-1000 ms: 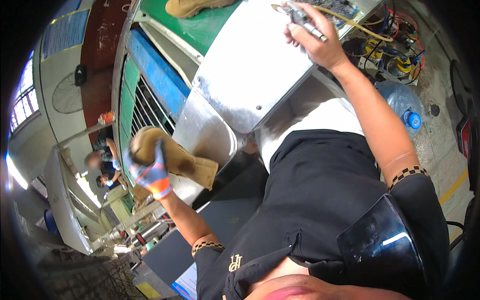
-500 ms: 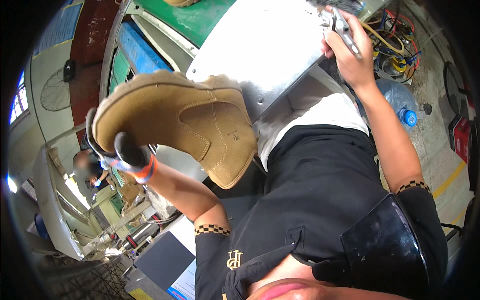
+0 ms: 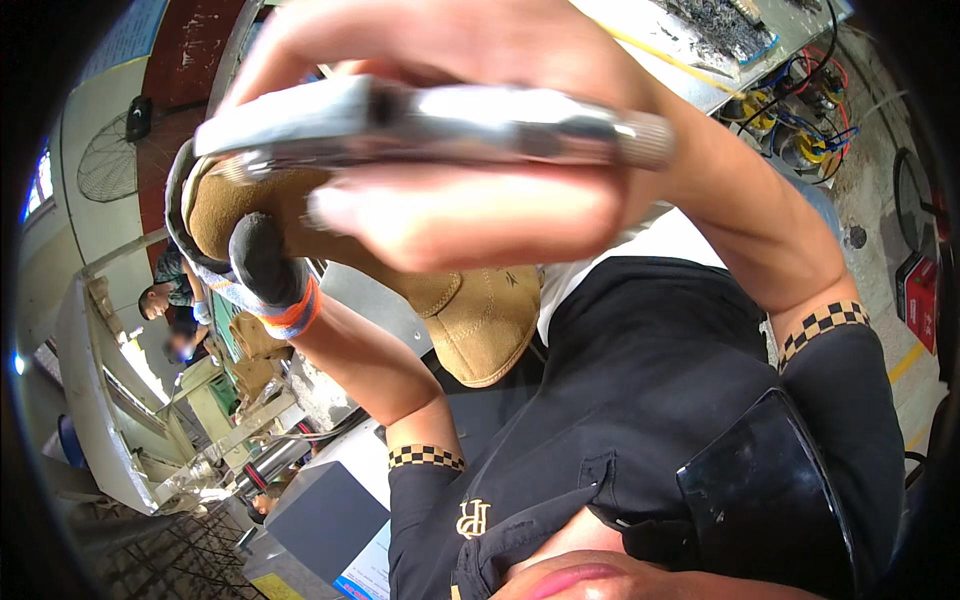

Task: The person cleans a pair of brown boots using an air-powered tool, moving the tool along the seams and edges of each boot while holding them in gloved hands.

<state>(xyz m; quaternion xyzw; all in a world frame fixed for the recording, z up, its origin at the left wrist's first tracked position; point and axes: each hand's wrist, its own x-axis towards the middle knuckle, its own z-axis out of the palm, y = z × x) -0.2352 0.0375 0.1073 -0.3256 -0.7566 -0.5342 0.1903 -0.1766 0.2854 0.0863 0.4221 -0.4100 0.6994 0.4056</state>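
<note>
A tan suede boot point(image 3: 490, 335) lies on its side in front of me, its toe end to the left. My left hand point(image 3: 265, 270), in a light glove with black-coated fingers and an orange cuff, is closed around the toe. Bare and close to the camera, my right hand point(image 3: 570, 55) is wrapped round a silver spray gun point(image 3: 450, 125) with a knurled knob at its right end. The gun lies level across the picture and covers the boot's middle and sole. Both the hand and the gun are blurred.
Behind my right arm are a pale bench with dark bristly stuff point(image 3: 715, 30), a yellow hose point(image 3: 665, 60), and tangled cables point(image 3: 825, 135). A red box point(image 3: 917, 290) stands at the right. A wall fan point(image 3: 112, 160) and co-workers point(image 3: 165, 300) are at the left.
My right hand has swung from the bench at the upper right to above the boot, bringing the spray gun. The boot's heel end has shifted slightly right; my left hand keeps its grip.
</note>
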